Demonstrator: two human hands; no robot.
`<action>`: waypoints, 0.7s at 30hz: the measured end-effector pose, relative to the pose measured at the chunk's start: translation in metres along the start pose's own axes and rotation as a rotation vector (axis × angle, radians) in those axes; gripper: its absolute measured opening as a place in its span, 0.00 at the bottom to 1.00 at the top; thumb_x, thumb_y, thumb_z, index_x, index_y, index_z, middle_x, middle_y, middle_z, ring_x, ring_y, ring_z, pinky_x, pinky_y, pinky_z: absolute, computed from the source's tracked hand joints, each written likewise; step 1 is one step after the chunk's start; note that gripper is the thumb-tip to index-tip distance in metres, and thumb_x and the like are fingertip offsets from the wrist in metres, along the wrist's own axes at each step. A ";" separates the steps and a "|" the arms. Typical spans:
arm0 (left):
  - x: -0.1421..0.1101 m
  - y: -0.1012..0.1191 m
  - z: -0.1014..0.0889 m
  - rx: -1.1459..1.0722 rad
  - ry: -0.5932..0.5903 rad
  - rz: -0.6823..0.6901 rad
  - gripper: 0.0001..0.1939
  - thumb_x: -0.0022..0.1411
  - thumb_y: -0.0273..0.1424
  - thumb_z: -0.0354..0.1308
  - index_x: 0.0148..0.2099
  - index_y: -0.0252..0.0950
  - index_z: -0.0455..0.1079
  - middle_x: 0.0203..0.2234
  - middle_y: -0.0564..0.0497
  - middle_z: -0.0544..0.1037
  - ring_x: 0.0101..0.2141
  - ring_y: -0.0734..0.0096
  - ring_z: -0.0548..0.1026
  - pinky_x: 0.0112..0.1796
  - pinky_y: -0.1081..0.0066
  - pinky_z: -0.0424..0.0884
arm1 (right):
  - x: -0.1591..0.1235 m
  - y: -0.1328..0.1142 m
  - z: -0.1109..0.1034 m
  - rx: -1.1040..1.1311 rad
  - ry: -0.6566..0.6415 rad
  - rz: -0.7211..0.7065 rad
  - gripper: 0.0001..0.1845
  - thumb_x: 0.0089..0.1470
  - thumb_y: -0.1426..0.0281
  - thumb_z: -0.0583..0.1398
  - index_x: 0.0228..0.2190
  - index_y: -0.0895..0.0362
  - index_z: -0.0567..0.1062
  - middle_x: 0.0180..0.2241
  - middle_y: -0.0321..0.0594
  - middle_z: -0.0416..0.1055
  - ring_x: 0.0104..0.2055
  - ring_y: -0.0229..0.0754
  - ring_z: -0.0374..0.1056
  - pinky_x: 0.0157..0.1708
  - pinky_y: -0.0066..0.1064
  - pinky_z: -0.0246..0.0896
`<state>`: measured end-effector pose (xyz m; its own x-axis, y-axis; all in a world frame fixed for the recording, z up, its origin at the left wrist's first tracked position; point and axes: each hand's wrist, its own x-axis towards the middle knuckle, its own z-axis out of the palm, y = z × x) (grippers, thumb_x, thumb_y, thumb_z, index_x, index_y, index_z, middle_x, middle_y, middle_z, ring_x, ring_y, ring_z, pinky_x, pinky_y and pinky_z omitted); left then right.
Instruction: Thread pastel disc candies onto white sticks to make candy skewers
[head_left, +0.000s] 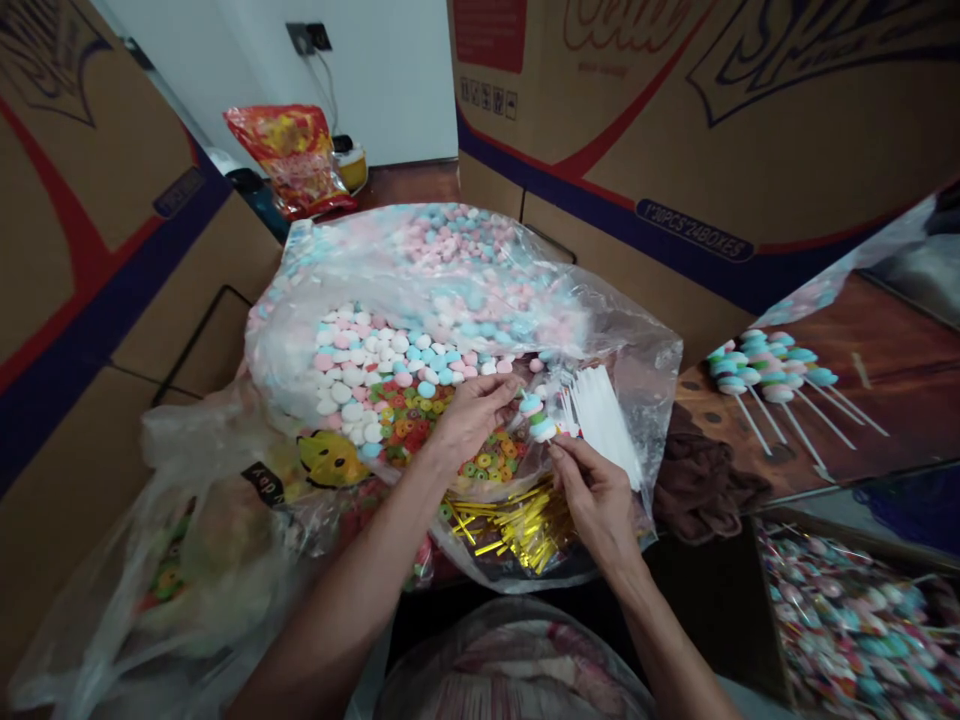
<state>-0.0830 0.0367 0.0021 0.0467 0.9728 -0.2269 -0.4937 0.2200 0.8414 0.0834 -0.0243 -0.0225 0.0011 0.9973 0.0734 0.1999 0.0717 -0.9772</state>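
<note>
"What is the right hand doing?"
"It's pinching the marshmallow skewer by its lower end."
"And the left hand?"
"Its thumb and fingers are pressing together at the upper end; I can't tell what's between them."
"Where is the skewer sitting?"
"It's leaning between both hands, with gummy rings lying to its left, white sticks to its right."

On the right box I can read "1*30PCS*24BOXES", above it small handling signs; its big letters are cut. The black label says, upside down, perhaps "y day". The left box's print I cannot read.
</note>
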 end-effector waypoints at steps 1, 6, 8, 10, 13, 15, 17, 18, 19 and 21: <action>-0.002 0.000 -0.001 -0.030 0.004 -0.017 0.17 0.43 0.38 0.73 0.33 0.32 0.77 0.28 0.51 0.77 0.28 0.77 0.72 0.32 0.74 0.69 | 0.000 0.001 0.000 -0.022 0.000 -0.021 0.15 0.57 0.62 0.60 0.38 0.58 0.81 0.29 0.39 0.76 0.28 0.40 0.67 0.31 0.30 0.63; -0.007 -0.001 -0.006 -0.022 0.035 -0.034 0.19 0.41 0.38 0.74 0.34 0.32 0.78 0.28 0.50 0.77 0.28 0.76 0.72 0.30 0.75 0.69 | -0.001 -0.001 -0.006 -0.189 -0.062 -0.091 0.14 0.59 0.62 0.58 0.36 0.58 0.80 0.28 0.38 0.76 0.27 0.39 0.68 0.29 0.28 0.62; -0.008 -0.002 -0.008 0.025 0.049 -0.009 0.19 0.42 0.39 0.74 0.34 0.32 0.78 0.27 0.50 0.77 0.27 0.77 0.71 0.29 0.75 0.68 | 0.000 -0.007 -0.009 -0.270 -0.081 -0.119 0.15 0.59 0.62 0.58 0.34 0.58 0.80 0.26 0.37 0.75 0.26 0.39 0.67 0.27 0.27 0.60; -0.009 -0.003 -0.008 0.100 0.060 0.026 0.18 0.42 0.39 0.73 0.33 0.32 0.78 0.26 0.51 0.77 0.27 0.77 0.70 0.30 0.75 0.66 | -0.001 -0.012 -0.010 -0.330 -0.080 -0.145 0.14 0.60 0.62 0.57 0.32 0.58 0.79 0.23 0.36 0.73 0.24 0.37 0.65 0.26 0.26 0.58; -0.012 -0.005 -0.007 0.163 0.076 0.044 0.15 0.43 0.36 0.73 0.31 0.31 0.78 0.25 0.52 0.76 0.27 0.78 0.70 0.30 0.76 0.65 | -0.003 -0.015 -0.006 -0.370 -0.057 -0.166 0.14 0.61 0.63 0.56 0.30 0.58 0.77 0.20 0.33 0.68 0.21 0.35 0.61 0.24 0.25 0.55; -0.014 -0.007 -0.007 0.073 0.087 0.017 0.15 0.42 0.36 0.74 0.31 0.31 0.78 0.25 0.52 0.77 0.27 0.78 0.70 0.31 0.76 0.65 | -0.006 -0.013 -0.002 -0.352 -0.033 -0.176 0.14 0.62 0.64 0.56 0.30 0.58 0.76 0.20 0.32 0.67 0.21 0.34 0.60 0.23 0.24 0.54; -0.017 -0.008 -0.006 -0.070 0.095 -0.024 0.15 0.42 0.34 0.74 0.31 0.32 0.78 0.26 0.52 0.77 0.28 0.79 0.71 0.32 0.76 0.67 | -0.007 -0.009 0.002 -0.304 -0.020 -0.177 0.13 0.62 0.64 0.56 0.31 0.58 0.75 0.21 0.32 0.66 0.21 0.34 0.60 0.23 0.24 0.53; -0.018 -0.009 -0.005 -0.129 0.096 -0.043 0.15 0.42 0.33 0.75 0.32 0.31 0.78 0.27 0.52 0.77 0.29 0.79 0.72 0.32 0.76 0.68 | -0.008 -0.007 0.003 -0.276 -0.021 -0.175 0.13 0.62 0.64 0.56 0.30 0.58 0.75 0.21 0.32 0.66 0.22 0.34 0.60 0.24 0.24 0.54; -0.019 -0.010 -0.005 -0.172 0.097 -0.060 0.15 0.42 0.32 0.75 0.32 0.31 0.78 0.27 0.52 0.78 0.29 0.78 0.72 0.33 0.77 0.69 | -0.008 -0.005 0.005 -0.252 -0.026 -0.171 0.13 0.62 0.64 0.56 0.30 0.58 0.75 0.21 0.32 0.66 0.22 0.34 0.60 0.24 0.24 0.54; -0.021 -0.011 -0.003 -0.221 0.099 -0.086 0.14 0.42 0.31 0.75 0.32 0.31 0.78 0.28 0.51 0.78 0.30 0.78 0.74 0.34 0.77 0.70 | -0.008 -0.002 0.006 -0.219 -0.041 -0.175 0.13 0.62 0.65 0.55 0.30 0.57 0.74 0.22 0.32 0.66 0.23 0.34 0.60 0.24 0.24 0.54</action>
<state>-0.0808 0.0141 -0.0038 0.0165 0.9369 -0.3492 -0.6698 0.2696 0.6918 0.0766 -0.0322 -0.0222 -0.0907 0.9701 0.2250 0.4002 0.2424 -0.8838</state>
